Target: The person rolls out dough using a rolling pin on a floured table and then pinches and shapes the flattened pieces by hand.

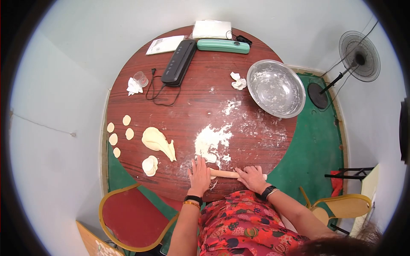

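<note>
Near the table's front edge, a wooden rolling pin point(224, 173) lies crosswise under both of my hands. My left hand point(199, 176) holds its left end beneath the palm, with the fingers stretched forward. Over the right end, my right hand point(253, 178) grips it, and the pin's tip shows past the hand. A small piece of dough seems to lie under the pin by my left hand, mostly hidden. White flour point(212, 141) is spread just ahead. To the left are a large lump of dough point(154, 139), a small stack of dough rounds point(150, 166) and several single rounds point(129, 134).
A floury metal bowl point(276, 88) stands at the table's right edge beside crumpled tissue point(238, 81). Farther back lie a black corded device point(179, 63), a green device point(223, 46) and white packs point(212, 29). A plastic cup point(140, 79) is at left, a fan point(359, 56) at right.
</note>
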